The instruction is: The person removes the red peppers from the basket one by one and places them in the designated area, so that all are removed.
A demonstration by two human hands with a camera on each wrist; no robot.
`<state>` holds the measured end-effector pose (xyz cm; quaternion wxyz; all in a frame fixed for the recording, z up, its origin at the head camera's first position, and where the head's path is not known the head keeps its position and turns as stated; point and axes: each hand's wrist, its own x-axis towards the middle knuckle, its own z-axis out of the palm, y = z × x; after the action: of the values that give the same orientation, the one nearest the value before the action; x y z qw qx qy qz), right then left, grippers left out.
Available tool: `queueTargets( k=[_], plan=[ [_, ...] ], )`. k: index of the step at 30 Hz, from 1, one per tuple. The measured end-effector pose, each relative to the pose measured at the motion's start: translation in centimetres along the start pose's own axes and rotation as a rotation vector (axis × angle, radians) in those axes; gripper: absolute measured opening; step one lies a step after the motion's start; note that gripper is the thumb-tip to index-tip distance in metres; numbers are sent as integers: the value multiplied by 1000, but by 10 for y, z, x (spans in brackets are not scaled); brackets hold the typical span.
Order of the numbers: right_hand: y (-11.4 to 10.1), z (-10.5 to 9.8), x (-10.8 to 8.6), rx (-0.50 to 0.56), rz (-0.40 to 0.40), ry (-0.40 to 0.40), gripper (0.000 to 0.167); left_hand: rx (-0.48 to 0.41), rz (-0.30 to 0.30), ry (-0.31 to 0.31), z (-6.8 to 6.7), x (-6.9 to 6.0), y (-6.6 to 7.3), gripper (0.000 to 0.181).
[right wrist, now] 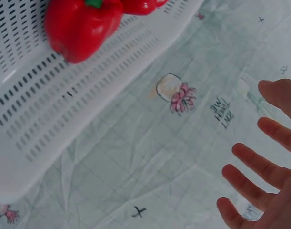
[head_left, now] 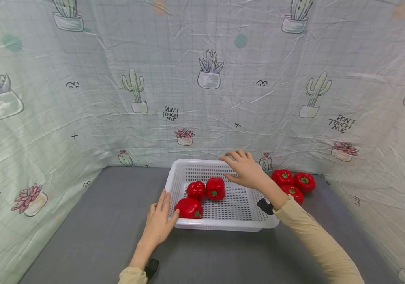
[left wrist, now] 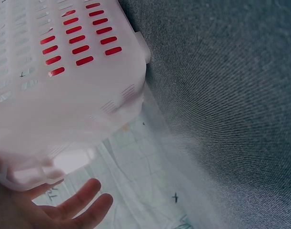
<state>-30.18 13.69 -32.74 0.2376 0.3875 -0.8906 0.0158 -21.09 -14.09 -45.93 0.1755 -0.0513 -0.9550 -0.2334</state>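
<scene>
The left hand (head_left: pixel 157 225), fingers straight and relaxed, rests at a corner of the white basket (head_left: pixel 227 224) on the gray table (head_left: pixel 117 221). Just right of its thumb lies one red pepper (head_left: pixel 188 207); beyond, two more peppers (head_left: pixel 216 188) sit side by side. Farther off, the right hand (head_left: pixel 246 169) hangs above the basket — fingers spread, nothing held. Right of its wrist cluster three outside peppers (head_left: pixel 304 182); behind spreads cactus-print cloth (head_left: pixel 231 106).

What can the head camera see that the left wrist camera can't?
Only the head view shows the right hand, the inside of the basket and three peppers outside it. Only the left wrist view shows red through slots in the basket's outer wall. Both show the left hand, basket, table and cloth.
</scene>
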Motion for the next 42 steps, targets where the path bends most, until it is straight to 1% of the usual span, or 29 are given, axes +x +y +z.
queueTargets(
  k=[4,9,12,14,19,24,28,32,35,38,42],
  plan=[
    [-2,16,9,39,-13,4,47,-2,5,3,-1,1,1,66],
    [-4,34,16,62,-22,-6,46,1,8,4,-2,2,1,67],
    [-4,45,19,62,-38,-6,46,-1,5,6,-2,3,0,67],
    [-4,52,21,38,-51,-14,46,-6,3,9,-3,3,0,67],
    [-4,66,22,-12,-69,-98,50,-9,1,5,-3,3,1,67],
    [-2,78,21,-40,-63,-214,62,-4,0,-1,-3,3,1,67],
    [-1,88,20,-56,-49,-323,73,2,-1,0,-3,2,0,67],
    [0,96,19,-89,-55,-415,80,3,-9,-4,-4,2,0,67],
    [1,100,18,-105,-59,-451,84,-3,-15,-14,-4,2,0,67],
    [2,103,17,-107,-58,-460,86,-10,-17,-18,-4,2,1,68],
    [4,106,16,-106,-61,-461,87,-10,-8,-7,-3,2,0,67]
  ],
)
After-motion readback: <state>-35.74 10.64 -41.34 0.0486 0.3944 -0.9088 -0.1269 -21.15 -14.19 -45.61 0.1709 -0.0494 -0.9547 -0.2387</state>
